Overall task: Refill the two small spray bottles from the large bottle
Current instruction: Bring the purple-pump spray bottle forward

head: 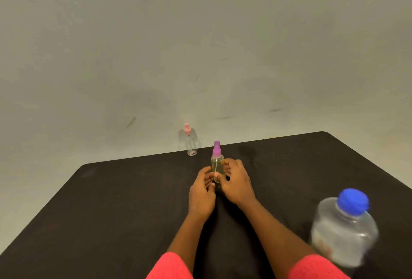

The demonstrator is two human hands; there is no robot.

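Dark table (111, 212): blurred blue-capped large bottle (344, 229) at four o'clock, clear pink sprayer (190, 142) at eleven. At centre, our left hand (201, 191) and right hand (236, 180) grip the upright purple sprayer (217, 164), yellowish inside.

The left forearm (189, 232) and right forearm (274, 229) reached away from the body, converging mid-scene; the right hand (236, 180) curled round the purple-capped spray bottle (217, 165), thumb across its near face. The left hand (201, 191) sat just left of it, fingers curled toward its base; contact was unclear.

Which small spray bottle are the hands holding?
The purple-capped bottle, with yellowish liquid: the left hand and right hand hold it. The pink-capped bottle stands untouched farther away.
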